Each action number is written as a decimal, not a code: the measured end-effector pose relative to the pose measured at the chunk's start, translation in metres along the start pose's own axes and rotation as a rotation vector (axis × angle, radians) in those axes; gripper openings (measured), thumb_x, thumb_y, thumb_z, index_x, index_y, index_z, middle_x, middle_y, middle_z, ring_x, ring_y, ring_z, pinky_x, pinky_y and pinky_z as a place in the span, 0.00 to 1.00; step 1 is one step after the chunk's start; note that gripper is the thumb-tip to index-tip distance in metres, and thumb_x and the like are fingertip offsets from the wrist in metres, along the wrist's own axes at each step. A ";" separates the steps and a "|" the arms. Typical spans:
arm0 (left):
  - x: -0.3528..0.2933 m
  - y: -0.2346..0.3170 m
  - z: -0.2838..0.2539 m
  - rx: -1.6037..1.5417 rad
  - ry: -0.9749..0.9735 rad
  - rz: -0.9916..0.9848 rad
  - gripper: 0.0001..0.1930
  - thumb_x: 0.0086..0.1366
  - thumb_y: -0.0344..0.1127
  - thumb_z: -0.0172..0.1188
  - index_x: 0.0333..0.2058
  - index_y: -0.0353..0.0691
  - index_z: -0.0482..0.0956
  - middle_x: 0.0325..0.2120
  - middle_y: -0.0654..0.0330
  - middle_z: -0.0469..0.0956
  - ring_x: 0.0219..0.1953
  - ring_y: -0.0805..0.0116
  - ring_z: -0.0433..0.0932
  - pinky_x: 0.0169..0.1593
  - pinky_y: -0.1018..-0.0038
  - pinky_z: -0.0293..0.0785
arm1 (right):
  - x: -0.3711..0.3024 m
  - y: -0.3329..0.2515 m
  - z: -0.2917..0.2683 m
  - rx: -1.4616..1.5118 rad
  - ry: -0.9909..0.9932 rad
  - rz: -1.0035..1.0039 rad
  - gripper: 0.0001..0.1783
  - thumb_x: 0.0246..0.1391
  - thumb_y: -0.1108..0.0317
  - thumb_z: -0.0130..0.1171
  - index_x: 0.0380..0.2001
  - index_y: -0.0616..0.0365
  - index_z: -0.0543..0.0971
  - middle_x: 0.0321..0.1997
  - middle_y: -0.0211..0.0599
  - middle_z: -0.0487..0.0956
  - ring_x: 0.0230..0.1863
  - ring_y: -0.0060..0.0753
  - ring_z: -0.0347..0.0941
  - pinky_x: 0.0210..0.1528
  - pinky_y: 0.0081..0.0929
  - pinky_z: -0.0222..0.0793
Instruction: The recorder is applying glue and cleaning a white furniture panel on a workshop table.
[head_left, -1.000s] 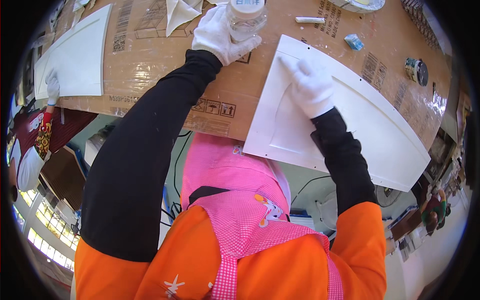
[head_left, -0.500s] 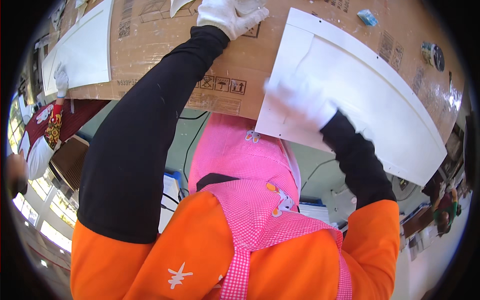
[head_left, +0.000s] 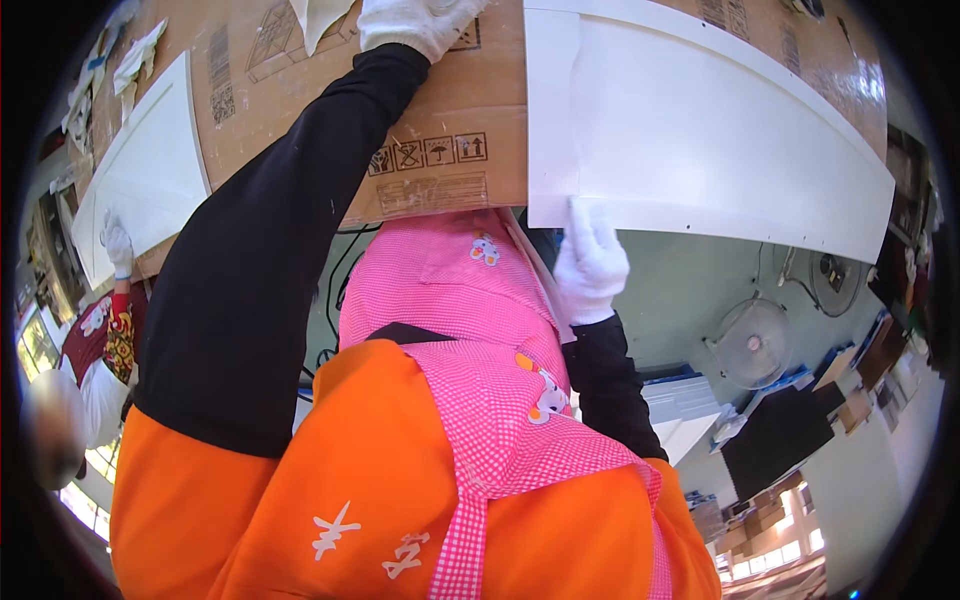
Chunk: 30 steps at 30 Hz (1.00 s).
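Observation:
My left hand [head_left: 415, 25], in a white glove, rests on the brown cardboard [head_left: 290, 120] at the top edge of the view. Its thumb is stretched out, and the other fingertips are partly cut off. My right hand [head_left: 592, 265], also in a white glove, is at the near edge of a white panel [head_left: 720, 130], by its left corner. Its fingers are stretched forward and touch the panel edge beside a raised border strip; nothing shows in them. The panel lies flat on the cardboard, its near edge overhanging.
At the left, another person's gloved hand [head_left: 117, 245] lies on a second white panel [head_left: 150, 160]. Torn pale scraps [head_left: 140, 60] lie at the far left; a pale pointed sheet [head_left: 318, 20] is beside my left hand. A fan [head_left: 752, 342] stands below on the right.
My right hand has come from over the panel's surface back to its near edge. In the view, the panel now sits higher and straighter. My left hand stays on the cardboard.

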<state>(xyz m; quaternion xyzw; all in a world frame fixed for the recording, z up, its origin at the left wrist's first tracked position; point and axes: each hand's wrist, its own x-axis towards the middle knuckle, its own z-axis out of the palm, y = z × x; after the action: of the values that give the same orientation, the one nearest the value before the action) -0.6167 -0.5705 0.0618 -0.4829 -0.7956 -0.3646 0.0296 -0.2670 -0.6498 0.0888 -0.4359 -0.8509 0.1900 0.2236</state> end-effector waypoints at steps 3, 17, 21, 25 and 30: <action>0.000 -0.003 -0.001 0.028 0.025 0.058 0.27 0.53 0.51 0.76 0.45 0.39 0.79 0.40 0.45 0.79 0.45 0.45 0.78 0.52 0.56 0.74 | -0.012 -0.026 0.010 -0.050 -0.110 -0.101 0.24 0.50 0.76 0.61 0.53 0.57 0.82 0.40 0.42 0.81 0.26 0.47 0.78 0.29 0.38 0.76; 0.003 0.003 -0.005 -0.002 0.016 0.030 0.25 0.53 0.51 0.75 0.42 0.40 0.81 0.40 0.45 0.79 0.45 0.45 0.78 0.51 0.55 0.74 | -0.021 -0.038 0.012 -0.184 -0.028 0.241 0.22 0.57 0.71 0.61 0.56 0.53 0.81 0.36 0.41 0.78 0.29 0.49 0.77 0.30 0.42 0.74; 0.003 0.000 -0.005 -0.031 0.012 0.081 0.26 0.53 0.50 0.75 0.43 0.39 0.80 0.41 0.45 0.79 0.46 0.45 0.77 0.52 0.55 0.74 | -0.022 -0.031 0.009 -0.141 -0.031 0.314 0.22 0.57 0.72 0.61 0.56 0.52 0.81 0.35 0.41 0.77 0.28 0.48 0.77 0.30 0.41 0.74; 0.003 0.003 -0.006 -0.075 0.029 0.010 0.27 0.52 0.50 0.75 0.44 0.38 0.80 0.42 0.45 0.79 0.46 0.44 0.77 0.53 0.55 0.73 | -0.019 -0.035 0.010 -0.174 -0.020 0.180 0.23 0.56 0.72 0.62 0.57 0.52 0.80 0.35 0.41 0.77 0.28 0.48 0.78 0.30 0.40 0.75; 0.005 0.004 -0.008 -0.052 -0.008 0.062 0.29 0.53 0.51 0.74 0.47 0.37 0.79 0.43 0.45 0.79 0.48 0.43 0.77 0.55 0.54 0.73 | -0.021 -0.038 0.007 -0.177 -0.084 0.248 0.24 0.56 0.72 0.62 0.58 0.52 0.80 0.36 0.41 0.78 0.32 0.48 0.79 0.30 0.42 0.75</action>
<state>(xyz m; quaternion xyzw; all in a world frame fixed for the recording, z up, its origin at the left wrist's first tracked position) -0.6187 -0.5708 0.0722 -0.5092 -0.7707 -0.3823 0.0252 -0.2844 -0.6887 0.0983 -0.5475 -0.8124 0.1583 0.1232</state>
